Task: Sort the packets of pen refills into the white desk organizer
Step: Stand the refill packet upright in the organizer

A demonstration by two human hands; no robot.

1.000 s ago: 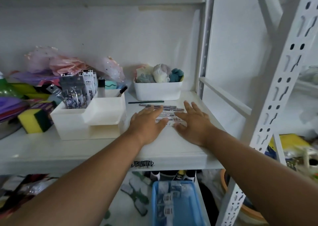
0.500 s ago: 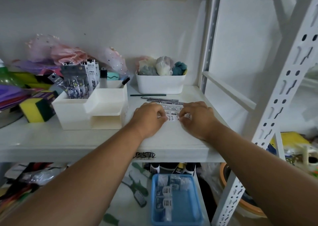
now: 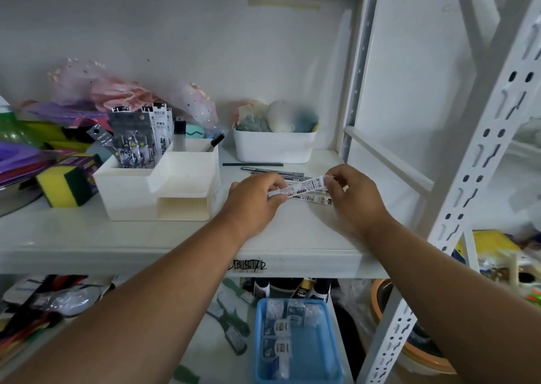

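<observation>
A refill packet [image 3: 301, 187] is pinched at each end by left hand [image 3: 254, 198] & right hand [image 3: 355, 195], lifted off the shelf [image 3: 292, 237], prob. for sorting; more packets [image 3: 314, 200] lie under the fingers; white organizer [image 3: 158, 187] sits just left, packets already upright inside.

This looks like a storage room or a shop stockroom. A white metal shelving rack [image 3: 480, 155] with slotted posts holds mixed goods: beside it sponges [image 3: 66, 180], a white bin [image 3: 273, 146], below a blue tray [image 3: 328, 363].

Organizer [image 3: 158, 184] left of loose packets [image 3: 307, 190] on shelf [image 3: 175, 237]; bin [image 3: 273, 146] behind.
</observation>
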